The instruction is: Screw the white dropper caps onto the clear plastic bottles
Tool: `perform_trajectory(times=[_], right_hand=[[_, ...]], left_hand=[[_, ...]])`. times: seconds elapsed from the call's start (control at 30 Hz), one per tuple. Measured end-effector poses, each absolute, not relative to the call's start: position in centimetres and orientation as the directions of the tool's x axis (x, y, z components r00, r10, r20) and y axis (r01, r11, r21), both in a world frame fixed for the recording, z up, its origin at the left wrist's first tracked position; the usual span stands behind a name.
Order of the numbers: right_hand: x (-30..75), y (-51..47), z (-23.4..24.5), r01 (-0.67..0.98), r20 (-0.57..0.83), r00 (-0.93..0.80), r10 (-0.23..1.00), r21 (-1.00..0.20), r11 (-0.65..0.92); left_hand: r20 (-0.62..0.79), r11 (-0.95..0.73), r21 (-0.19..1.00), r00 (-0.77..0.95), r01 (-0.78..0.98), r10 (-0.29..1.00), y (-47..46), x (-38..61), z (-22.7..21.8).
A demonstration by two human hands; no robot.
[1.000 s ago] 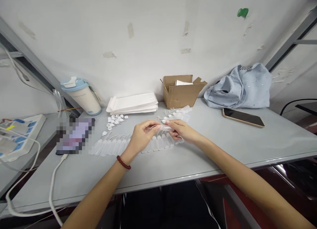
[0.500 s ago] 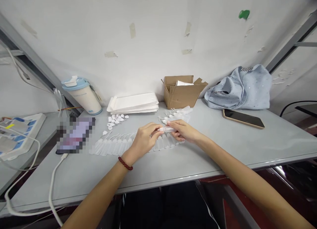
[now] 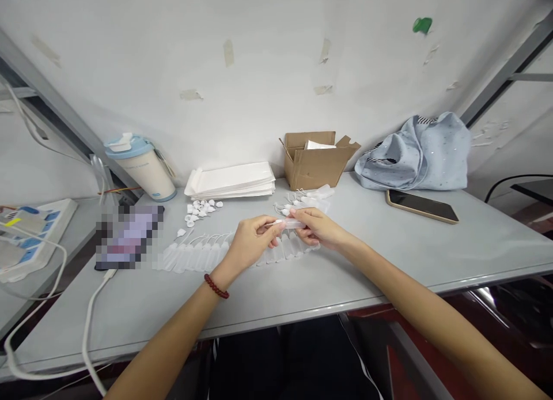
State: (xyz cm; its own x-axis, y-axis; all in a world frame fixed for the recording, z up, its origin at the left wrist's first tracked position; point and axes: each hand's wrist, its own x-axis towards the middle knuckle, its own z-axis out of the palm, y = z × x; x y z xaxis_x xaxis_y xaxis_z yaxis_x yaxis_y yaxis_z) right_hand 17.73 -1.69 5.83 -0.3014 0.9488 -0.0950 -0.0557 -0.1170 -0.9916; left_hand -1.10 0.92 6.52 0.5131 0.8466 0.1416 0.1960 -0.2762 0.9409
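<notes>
Clear plastic vial (image 3: 294,223) lies pinched in fingers of left hand (image 3: 249,242) and right hand (image 3: 317,227).

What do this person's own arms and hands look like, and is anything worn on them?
The left hand and right hand are bare, without gloves, and the left forearm and right forearm show no sleeves. A dark red beaded bracelet on the left arm is the only thing worn.

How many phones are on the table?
2. A tan-edged phone lies at the right, near the blue cloth bag. A pixelated object, probably a phone, lies at the left with a white cable attached. Others could be hidden.
</notes>
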Motion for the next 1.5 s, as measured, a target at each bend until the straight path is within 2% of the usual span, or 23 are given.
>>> perform_trajectory(times=[0.07, 0.23, 0.33, 0.43, 0.53, 0.63, 0.73, 0.87, 0.93, 1.0, 1.13, 1.3, 1.37, 1.5], right_hand=[[17.7, -1.7, 5.7, -0.049, -0.121, -0.294, 0.948, -0.989, -0.142], [17.5, -1.6, 5.5, 0.000, -0.200, -0.256, 0.946, -0.978, -0.207], [17.3, -1.6, 5.6, -0.005, -0.166, -0.250, 0.954, -0.985, -0.173], [17.2, -1.7, 5.8, -0.003, -0.036, -0.238, 0.971, -0.999, -0.038], [17.1, -1.9, 5.9, 0.049, 0.058, -0.219, 0.974, -0.996, 0.071], [17.2, -1.9, 5.9, 0.071, 0.072, -0.198, 0.978, -0.994, 0.087], [17.3, -1.8, 5.8, 0.047, 0.034, -0.199, 0.979, -0.998, 0.044], [17.6, -1.6, 5.6, 0.027, -0.069, -0.224, 0.972, -0.998, -0.065], [17.7, -1.5, 5.5, 0.016, -0.087, -0.234, 0.968, -0.996, -0.086], [17.6, -1.5, 5.5, -0.006, -0.077, -0.232, 0.970, -0.997, -0.080], [17.4, -1.6, 5.8, -0.029, -0.008, -0.210, 0.978, -0.999, -0.014], [17.3, -1.6, 5.8, -0.012, -0.002, -0.184, 0.983, -1.000, -0.004], [17.3, -1.6, 5.7, -0.015, -0.027, -0.166, 0.986, -0.999, -0.030], [17.1, -1.6, 5.7, -0.047, -0.063, -0.188, 0.980, -0.996, -0.073]], left_hand=[[0.153, -0.311, 0.925, 0.538, 0.217, 0.829, 0.8, -1.1, 6.4], [0.320, -0.514, 0.822, 0.549, 0.244, 0.772, 0.5, -1.0, 6.0], [0.208, -0.362, 0.908, 0.522, 0.212, 0.827, 0.7, -1.0, 6.1], [0.088, -0.194, 0.967, 0.495, 0.167, 0.864, 1.1, -0.9, 6.4], [0.075, -0.177, 0.971, 0.491, 0.164, 0.868, 1.4, -1.0, 6.6], [0.077, -0.194, 0.965, 0.512, 0.179, 0.855, 1.4, -1.1, 6.6], [0.141, -0.287, 0.932, 0.510, 0.220, 0.849, 1.1, -1.1, 6.2], [0.330, -0.490, 0.830, 0.474, 0.266, 0.816, 0.9, -1.0, 5.5], [0.375, -0.533, 0.805, 0.472, 0.261, 0.798, 0.9, -1.0, 5.4], [0.335, -0.491, 0.836, 0.482, 0.243, 0.809, 1.0, -1.0, 5.6], [0.164, -0.329, 0.911, 0.514, 0.248, 0.842, 1.1, -1.1, 6.4], [0.050, -0.251, 0.919, 0.543, 0.303, 0.838, 0.9, -1.0, 6.4], [0.124, -0.354, 0.874, 0.551, 0.333, 0.825, 0.8, -1.0, 5.9], [0.396, -0.644, 0.687, 0.571, 0.335, 0.719, 0.8, -1.0, 4.9]])
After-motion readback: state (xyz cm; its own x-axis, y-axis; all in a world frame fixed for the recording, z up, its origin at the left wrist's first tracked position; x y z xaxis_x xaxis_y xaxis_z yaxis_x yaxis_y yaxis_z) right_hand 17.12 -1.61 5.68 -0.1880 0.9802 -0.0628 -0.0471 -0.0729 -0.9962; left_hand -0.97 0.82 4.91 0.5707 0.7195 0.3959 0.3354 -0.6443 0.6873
